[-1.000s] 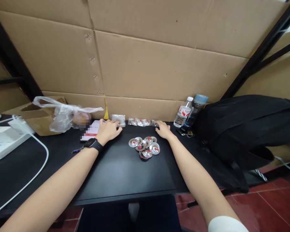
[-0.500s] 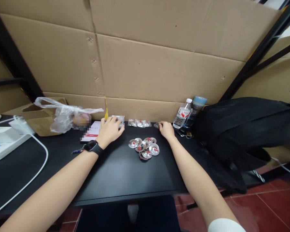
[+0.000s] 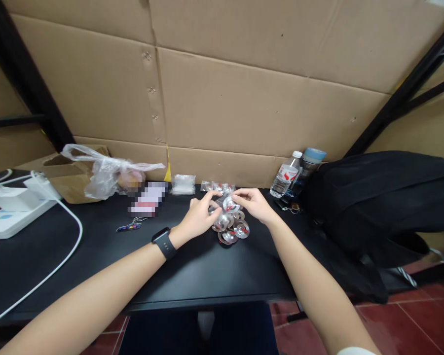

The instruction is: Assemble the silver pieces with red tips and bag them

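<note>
A heap of several round silver metal discs with red marks (image 3: pixel 234 229) lies in the middle of the black table (image 3: pixel 192 266). My left hand (image 3: pixel 198 217), with a black watch at the wrist, and my right hand (image 3: pixel 253 203) meet just above the heap. Both pinch one silver disc (image 3: pixel 230 203) between their fingertips. A clear packet with more discs (image 3: pixel 217 187) lies behind the hands against the cardboard wall. A small clear plastic bag (image 3: pixel 183 184) lies to its left.
A black backpack (image 3: pixel 377 197) fills the table's right side, with two water bottles (image 3: pixel 294 172) beside it. At the left are a crumpled plastic bag on a cardboard box (image 3: pixel 99 170), a white power strip with cable (image 3: pixel 15 207), a card and a keychain (image 3: pixel 129 227).
Both hands came back from the rear of the table to the heap and closed together on one disc. The left hand let go of the small clear bag.
</note>
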Tool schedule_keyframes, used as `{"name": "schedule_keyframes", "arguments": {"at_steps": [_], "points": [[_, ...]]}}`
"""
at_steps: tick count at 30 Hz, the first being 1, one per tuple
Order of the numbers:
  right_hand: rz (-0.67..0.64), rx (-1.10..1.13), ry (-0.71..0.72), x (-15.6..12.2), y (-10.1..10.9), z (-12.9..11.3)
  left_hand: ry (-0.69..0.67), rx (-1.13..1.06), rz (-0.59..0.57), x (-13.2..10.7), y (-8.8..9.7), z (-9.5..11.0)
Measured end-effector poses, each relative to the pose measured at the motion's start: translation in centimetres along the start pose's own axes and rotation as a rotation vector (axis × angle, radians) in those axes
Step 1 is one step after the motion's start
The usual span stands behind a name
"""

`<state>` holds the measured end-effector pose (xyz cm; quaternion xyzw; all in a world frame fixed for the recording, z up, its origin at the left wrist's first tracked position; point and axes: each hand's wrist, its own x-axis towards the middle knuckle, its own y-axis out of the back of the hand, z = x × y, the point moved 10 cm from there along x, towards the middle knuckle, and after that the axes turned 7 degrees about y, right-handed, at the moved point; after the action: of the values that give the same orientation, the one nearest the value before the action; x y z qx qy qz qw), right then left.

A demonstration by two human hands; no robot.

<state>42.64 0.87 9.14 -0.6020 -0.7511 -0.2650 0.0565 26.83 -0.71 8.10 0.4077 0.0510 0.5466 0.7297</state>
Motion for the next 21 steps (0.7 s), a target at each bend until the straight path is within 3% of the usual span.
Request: {"name": "schedule_keyframes", "arguments": {"at_steps": [7, 15, 18, 21], "points": [[0.091, -0.043, -0.011, 0.1, 1.7, 1.4, 0.029, 0.036, -0.112, 0.1, -1.2, -1.7], [0.22, -0.072, 0.143, -0.1, 3.1, -1.6, 0.028, 0.053, -0.12, 0.1, -1.6, -2.0], [0.272, -0.05, 0.151, -0.2, 3.8, -1.8, 0.008, 0.103, -0.077, 0.2, -1.2, -2.1], [0.332, 0.022, 0.114, -0.3, 4.3, -1.3, -0.097, 0.215, 0.055, 0.0, 0.1, -0.9]]}}
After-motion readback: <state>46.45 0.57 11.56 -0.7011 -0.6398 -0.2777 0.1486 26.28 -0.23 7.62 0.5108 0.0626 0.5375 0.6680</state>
